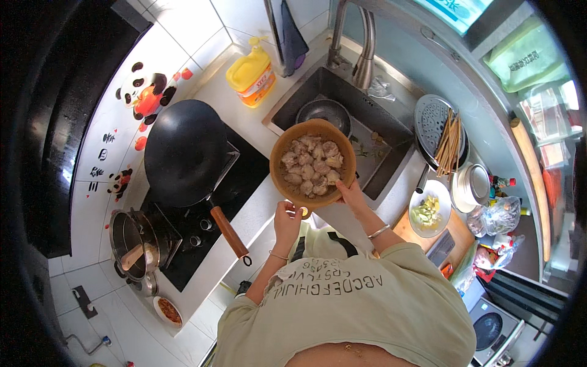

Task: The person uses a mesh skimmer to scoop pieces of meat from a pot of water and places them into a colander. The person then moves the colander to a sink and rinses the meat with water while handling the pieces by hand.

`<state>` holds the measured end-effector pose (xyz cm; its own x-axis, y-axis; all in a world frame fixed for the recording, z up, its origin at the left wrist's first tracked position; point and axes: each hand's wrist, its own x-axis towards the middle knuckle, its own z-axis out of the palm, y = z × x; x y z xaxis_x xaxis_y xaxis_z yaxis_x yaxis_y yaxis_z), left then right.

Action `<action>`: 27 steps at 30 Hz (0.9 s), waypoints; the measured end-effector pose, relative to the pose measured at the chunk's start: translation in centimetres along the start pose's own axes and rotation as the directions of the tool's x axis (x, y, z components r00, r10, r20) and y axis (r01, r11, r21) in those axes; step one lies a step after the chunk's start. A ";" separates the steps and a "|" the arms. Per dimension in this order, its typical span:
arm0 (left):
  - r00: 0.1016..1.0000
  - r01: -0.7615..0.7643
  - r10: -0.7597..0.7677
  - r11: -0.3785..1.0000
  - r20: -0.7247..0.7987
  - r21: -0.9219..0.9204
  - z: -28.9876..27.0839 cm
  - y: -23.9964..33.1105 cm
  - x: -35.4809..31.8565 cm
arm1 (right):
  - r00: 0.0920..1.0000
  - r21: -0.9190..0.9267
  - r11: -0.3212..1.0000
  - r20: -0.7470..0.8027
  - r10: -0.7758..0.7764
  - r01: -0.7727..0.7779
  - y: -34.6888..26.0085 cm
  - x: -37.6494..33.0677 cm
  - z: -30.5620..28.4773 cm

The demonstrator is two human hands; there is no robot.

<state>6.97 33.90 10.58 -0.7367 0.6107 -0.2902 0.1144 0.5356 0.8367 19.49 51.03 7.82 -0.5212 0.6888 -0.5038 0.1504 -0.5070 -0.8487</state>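
A round brown bowl (278,183) with a short handle tab holds several pale, cooked-looking chunks of meat (312,165). It is held above the counter's front edge, partly over the near left part of the sink (400,160). My right hand (353,197) grips the rim at its lower right. At the near side, my left hand (288,221) has its fingers curled in on the handle tab. Behind the bowl, a dark pan (327,113) sits in the sink, partly hidden.
Left, a black wok (183,153) with a wooden handle sits over the black cooktop (244,160), beside a steel pot (131,235). A yellow detergent bottle (252,73) stands by the sink. Right are a plate of chopped vegetables (430,209), chopsticks (449,142) and stacked bowls (474,183).
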 end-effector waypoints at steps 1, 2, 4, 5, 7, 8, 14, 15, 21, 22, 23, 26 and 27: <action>0.999 -0.028 0.029 0.999 -0.037 0.026 0.4 -0.4 0.1 | 0.998 -0.138 0.989 0.000 -0.055 0.054 1.1 1.0 -0.8; 1.000 -0.020 0.022 0.997 -0.019 0.070 0.3 0.1 0.1 | 0.993 -0.254 0.961 -0.024 -0.116 0.106 0.7 0.9 -1.1; 1.000 -0.006 0.005 0.988 0.008 0.157 -0.6 2.0 0.0 | 0.970 -0.476 0.858 -0.039 -0.241 0.194 -0.3 0.5 -1.3; 1.000 -0.015 0.015 0.981 0.001 0.195 -0.8 2.4 0.0 | 0.967 -0.477 0.853 -0.023 -0.253 0.212 -0.4 0.6 -1.4; 0.999 -0.008 -0.007 0.944 0.044 0.329 -1.3 3.4 0.0 | 0.961 -0.477 0.843 0.010 -0.277 0.248 -0.3 0.6 -1.7; 0.998 -0.006 -0.021 0.919 0.065 0.393 -1.3 3.6 0.1 | 0.960 -0.499 0.833 -0.005 -0.280 0.240 -0.2 0.7 -1.7; 0.990 -0.138 0.115 0.860 0.078 0.492 -1.2 3.2 0.3 | 0.962 -0.444 0.861 0.005 -0.272 0.246 -1.5 0.1 -1.1; 0.990 -0.143 0.115 0.859 0.087 0.491 -1.2 3.4 0.4 | 0.958 -0.456 0.851 0.010 -0.287 0.259 -1.4 0.2 -1.2; 0.989 -0.150 0.126 0.865 0.081 0.479 -1.3 3.3 0.3 | 0.703 -0.832 0.354 0.059 -0.709 0.427 -5.2 -0.9 -1.0; 0.990 -0.141 0.117 0.868 0.079 0.476 -1.3 3.2 0.3 | 0.630 -0.833 0.268 0.118 -0.768 0.484 -6.1 -0.8 -0.9; 0.990 -0.139 0.113 0.870 0.083 0.472 -1.3 3.3 0.3 | 0.671 -0.797 0.280 0.199 -0.714 0.535 -6.3 -0.1 -0.7; 0.990 -0.139 0.108 0.870 0.092 0.472 -1.3 3.7 0.2 | 0.705 -0.718 0.286 0.386 -0.595 0.635 -7.2 2.4 1.5; 0.990 -0.139 0.108 0.869 0.092 0.475 -1.4 3.8 0.2 | 0.689 -0.719 0.255 0.408 -0.599 0.647 -7.8 3.2 3.0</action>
<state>6.31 35.31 14.35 -0.6557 0.7160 -0.2395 0.5181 0.6575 0.5471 14.13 55.60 13.35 -0.7921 0.5667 0.2270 0.3046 0.6891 -0.6576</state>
